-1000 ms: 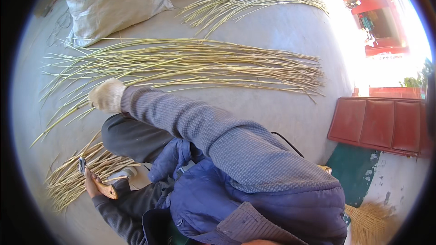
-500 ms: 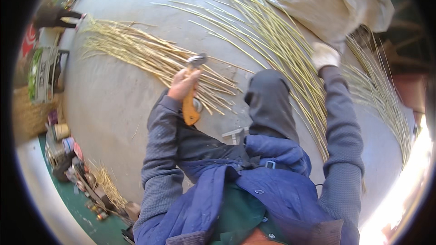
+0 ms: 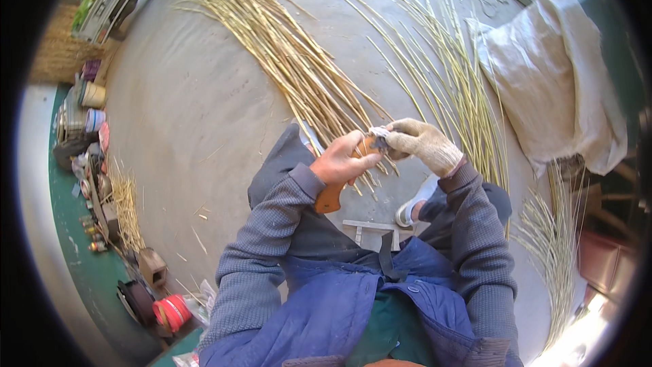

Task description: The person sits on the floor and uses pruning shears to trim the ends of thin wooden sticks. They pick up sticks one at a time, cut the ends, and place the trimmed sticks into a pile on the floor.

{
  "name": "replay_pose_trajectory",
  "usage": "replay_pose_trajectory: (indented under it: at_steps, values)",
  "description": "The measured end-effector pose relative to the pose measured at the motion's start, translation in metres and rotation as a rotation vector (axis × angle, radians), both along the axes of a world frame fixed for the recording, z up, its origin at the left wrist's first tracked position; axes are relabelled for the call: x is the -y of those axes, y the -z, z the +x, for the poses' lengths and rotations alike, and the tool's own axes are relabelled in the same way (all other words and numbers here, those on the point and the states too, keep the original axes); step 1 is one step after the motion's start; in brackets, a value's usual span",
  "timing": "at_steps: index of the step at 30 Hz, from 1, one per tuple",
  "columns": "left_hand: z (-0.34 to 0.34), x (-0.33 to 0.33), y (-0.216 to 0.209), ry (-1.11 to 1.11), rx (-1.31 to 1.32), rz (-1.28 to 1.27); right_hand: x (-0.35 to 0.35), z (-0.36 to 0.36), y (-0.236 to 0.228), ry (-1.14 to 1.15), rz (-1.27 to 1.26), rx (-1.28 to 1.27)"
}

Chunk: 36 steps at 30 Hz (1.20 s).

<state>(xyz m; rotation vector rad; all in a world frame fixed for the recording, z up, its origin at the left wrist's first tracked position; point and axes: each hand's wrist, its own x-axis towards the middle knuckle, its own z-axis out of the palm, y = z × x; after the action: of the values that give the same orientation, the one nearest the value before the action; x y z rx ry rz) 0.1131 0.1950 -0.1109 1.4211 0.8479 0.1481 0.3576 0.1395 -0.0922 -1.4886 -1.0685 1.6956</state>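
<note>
My bare left hand point(image 3: 339, 161) is wrapped round an orange-handled hand tool point(image 3: 329, 200) with a grey metal head, its handle pointing down toward my lap. My right hand point(image 3: 431, 147), in a pale knitted glove, has its fingers closed at the tool's head. A small whitish bit shows there, and what those fingers pinch is partly hidden. Just beyond and under my hands lies a bundle of brownish-yellow stalks point(image 3: 292, 54), its cut ends near my left wrist. Greener long stalks point(image 3: 455, 88) are spread to the right of it.
A large pale sack point(image 3: 553, 81) lies at the right, with more thin stalks point(image 3: 550, 251) below it. A small wooden stool or frame point(image 3: 370, 225) sits between my legs. Along the left wall are tubs, tools, straw point(image 3: 125, 204) and a red spool point(image 3: 171, 312).
My gloved right hand has come from the green stalks at the right to meet the left. The left hand has moved right with the orange tool. The view has turned.
</note>
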Motion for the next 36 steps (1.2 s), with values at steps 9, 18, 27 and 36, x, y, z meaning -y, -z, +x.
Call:
replay_pose_trajectory:
  at_steps: [9, 18, 27, 36]
  values:
    - [-0.034, -0.008, 0.027, -0.019, -0.194, 0.071, -0.031, -0.027, 0.077, -0.016, -0.078, -0.369]
    - [-0.042, 0.001, 0.036, -0.007, -0.455, 0.387, -0.058, -0.018, 0.193, 0.035, -0.185, -0.193]
    - [-0.033, -0.009, 0.021, -0.035, -0.404, 0.322, -0.064, 0.045, 0.331, -0.043, -0.167, 0.98]
    - [-0.03, -0.011, 0.018, -0.07, -0.448, 0.293, -0.116, -0.001, 0.283, 0.08, -0.362, 0.044]
